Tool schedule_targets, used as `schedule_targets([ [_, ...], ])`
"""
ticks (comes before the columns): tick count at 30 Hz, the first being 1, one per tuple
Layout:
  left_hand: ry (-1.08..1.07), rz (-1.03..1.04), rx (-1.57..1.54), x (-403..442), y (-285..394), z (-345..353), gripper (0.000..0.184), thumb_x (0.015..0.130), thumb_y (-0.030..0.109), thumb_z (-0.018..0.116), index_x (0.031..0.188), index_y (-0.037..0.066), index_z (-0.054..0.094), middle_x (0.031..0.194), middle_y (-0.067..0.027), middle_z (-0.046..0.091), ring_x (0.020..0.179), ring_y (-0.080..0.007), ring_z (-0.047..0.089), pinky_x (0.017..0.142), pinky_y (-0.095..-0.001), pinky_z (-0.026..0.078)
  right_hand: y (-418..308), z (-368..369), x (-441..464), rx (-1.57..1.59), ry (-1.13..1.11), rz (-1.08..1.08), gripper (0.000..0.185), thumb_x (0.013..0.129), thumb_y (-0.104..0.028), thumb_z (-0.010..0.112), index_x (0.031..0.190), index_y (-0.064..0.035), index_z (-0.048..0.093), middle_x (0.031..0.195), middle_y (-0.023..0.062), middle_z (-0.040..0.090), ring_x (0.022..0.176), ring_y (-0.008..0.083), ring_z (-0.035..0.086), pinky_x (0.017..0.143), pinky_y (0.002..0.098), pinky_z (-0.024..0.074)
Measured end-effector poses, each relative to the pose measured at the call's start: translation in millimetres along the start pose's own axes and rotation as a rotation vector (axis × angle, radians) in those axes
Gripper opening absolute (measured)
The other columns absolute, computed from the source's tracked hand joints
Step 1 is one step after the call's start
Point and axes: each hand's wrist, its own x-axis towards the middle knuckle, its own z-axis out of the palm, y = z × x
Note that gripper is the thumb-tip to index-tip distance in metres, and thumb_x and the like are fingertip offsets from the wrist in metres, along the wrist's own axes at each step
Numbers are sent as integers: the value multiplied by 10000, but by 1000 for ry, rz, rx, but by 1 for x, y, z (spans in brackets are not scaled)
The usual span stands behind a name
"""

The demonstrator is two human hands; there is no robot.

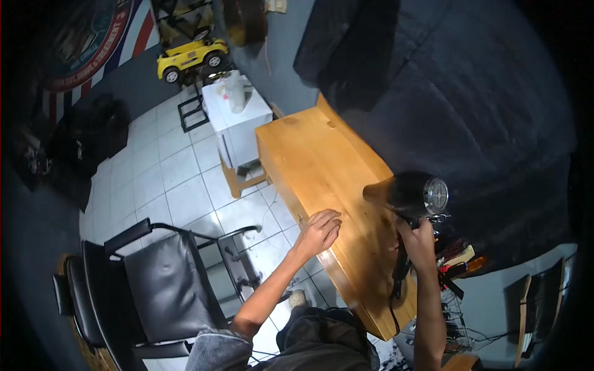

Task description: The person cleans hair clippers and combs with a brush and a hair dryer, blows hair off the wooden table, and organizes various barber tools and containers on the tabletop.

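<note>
My right hand (419, 242) is wrapped around the handle of a black hair dryer (399, 193), raised over the right side of the wooden table (309, 145). The dryer's round silver rear grille faces right, and its nozzle points left. A dark cord hangs below the handle, along the table's near end. My left hand (318, 232) is at the table's left edge, fingers loosely bent and slightly apart, with nothing visible in them. Right of my right hand, brushes and combs (456, 253) stick out in a cluster.
A black padded armchair (164, 278) stands at lower left on white floor tiles. Beyond the table is a small white cabinet (238, 120) with bottles on top. A yellow toy car (192, 57) sits farther back. Dark cloth (470, 111) hangs along the right; tangled cables (461, 328) lie below.
</note>
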Motion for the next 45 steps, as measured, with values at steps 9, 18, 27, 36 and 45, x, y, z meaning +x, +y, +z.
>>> schedule_targets([
  [9,291,-391,98,-72,22,-9,248,851,-4,607,1096,-17,643,1247,-205,561,1160,-396,551,975,-443,466,19,72,-29,78,-195,64,249,917,-157,691,1026,17,552,693,45,554,548,121,553,485,284,505],
  [18,328,-549,-23,-116,51,-13,427,802,-23,615,1224,-36,551,1308,-230,505,1187,-426,525,1010,-438,453,102,157,-33,29,-449,-164,94,900,-41,637,959,22,602,745,68,621,610,131,589,586,280,479],
  [27,508,-896,89,-218,42,-19,273,835,-15,602,1105,-32,632,1106,-224,626,1027,-398,626,897,-407,510,162,212,-67,-65,-536,135,208,848,-47,660,1011,78,629,885,107,689,673,123,648,567,280,520],
  [36,388,-1306,370,-386,12,-32,214,880,54,620,1080,-15,654,1040,-217,665,906,-373,655,809,-409,537,403,240,-104,-172,-660,217,402,829,-58,684,1209,41,598,1150,87,657,1020,171,624,889,295,478],
  [45,494,-1632,291,-476,36,22,248,897,82,622,1124,-12,657,1073,-209,674,952,-331,679,811,-392,574,551,278,-160,-369,-884,337,468,785,-173,747,1188,29,623,1143,113,671,1074,205,624,943,330,476],
])
